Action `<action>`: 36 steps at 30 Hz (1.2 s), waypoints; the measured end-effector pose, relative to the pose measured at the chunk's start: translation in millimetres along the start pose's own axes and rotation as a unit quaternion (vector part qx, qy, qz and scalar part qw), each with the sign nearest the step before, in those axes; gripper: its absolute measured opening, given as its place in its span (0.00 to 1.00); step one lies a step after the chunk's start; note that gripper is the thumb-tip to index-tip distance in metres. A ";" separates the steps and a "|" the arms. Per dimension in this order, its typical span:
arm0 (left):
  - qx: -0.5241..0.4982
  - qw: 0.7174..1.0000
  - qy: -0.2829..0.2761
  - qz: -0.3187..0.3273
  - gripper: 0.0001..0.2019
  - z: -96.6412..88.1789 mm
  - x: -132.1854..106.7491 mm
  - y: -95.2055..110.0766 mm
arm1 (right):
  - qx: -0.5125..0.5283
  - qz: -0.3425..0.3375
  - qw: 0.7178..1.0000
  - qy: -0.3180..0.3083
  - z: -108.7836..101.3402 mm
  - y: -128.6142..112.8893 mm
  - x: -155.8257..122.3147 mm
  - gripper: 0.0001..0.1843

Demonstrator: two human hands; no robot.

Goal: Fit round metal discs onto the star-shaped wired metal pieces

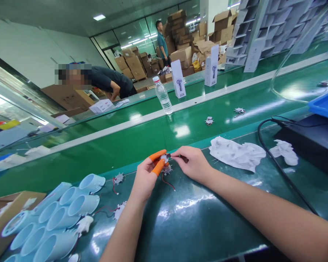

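My left hand point(145, 177), with orange finger cots on its thumb and a finger, pinches a small silvery circuit board point(164, 158). Fingertips of my right hand point(194, 163) are pressed together at the board's right edge, on a tiny dark piece point(168, 155) too small to identify. Just under my left fingers shows another part with spiky edges point(167, 169), and a thin red wire point(168, 183) trails down to a white plug. Left of my left hand lie two similar spiky boards with wires, one board point(118, 178) further back and one board point(120, 210) partly behind my forearm.
Light-blue cylindrical housings point(84, 205) crowd the left, beside a cardboard box point(30, 196). Crumpled white paper point(237, 153) and a black cable point(278, 167) lie right. Beyond, a green conveyor point(120, 140) carries loose boards point(209, 120); a water bottle point(163, 96) stands behind. Two people are further off.
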State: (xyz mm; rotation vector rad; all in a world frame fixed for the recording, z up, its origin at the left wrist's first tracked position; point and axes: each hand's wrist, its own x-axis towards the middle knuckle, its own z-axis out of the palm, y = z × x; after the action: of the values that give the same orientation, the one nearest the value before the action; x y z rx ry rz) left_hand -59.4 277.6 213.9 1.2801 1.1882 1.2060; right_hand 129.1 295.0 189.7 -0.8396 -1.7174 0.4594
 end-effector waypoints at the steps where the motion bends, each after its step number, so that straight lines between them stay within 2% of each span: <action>1: 0.002 1.000 0.001 0.000 0.21 0.2 -0.1 0.5 | -0.006 -0.011 1.000 -0.005 -0.4 0.1 -0.1 0.06; 7: 0.014 1.000 0.002 -0.001 0.20 1.5 -0.6 3.1 | 0.036 0.005 0.999 -0.017 1.4 1.8 -0.5 0.05; 14: 0.031 0.999 -0.008 -0.011 0.20 -1.5 0.0 1.1 | 0.008 0.002 1.000 -0.026 1.5 4.8 -1.2 0.06; 18: 0.039 0.999 -0.009 -0.018 0.20 -4.2 1.1 1.2 | 0.047 0.031 0.998 -0.027 1.3 4.9 -1.0 0.05; 26: 0.079 0.997 0.005 -0.007 0.25 -1.2 0.5 7.3 | 0.017 0.027 0.998 -0.053 1.5 0.1 -3.3 0.05; 36: 0.113 0.993 -0.002 0.012 0.22 -2.8 1.7 -1.6 | 0.056 0.055 0.996 -0.047 3.8 1.8 -3.4 0.05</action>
State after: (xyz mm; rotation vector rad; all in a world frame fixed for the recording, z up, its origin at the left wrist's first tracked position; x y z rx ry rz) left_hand -62.2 279.5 212.4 1.4677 1.3392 1.1088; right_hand 126.5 294.2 185.1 -0.8459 -1.7205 0.6730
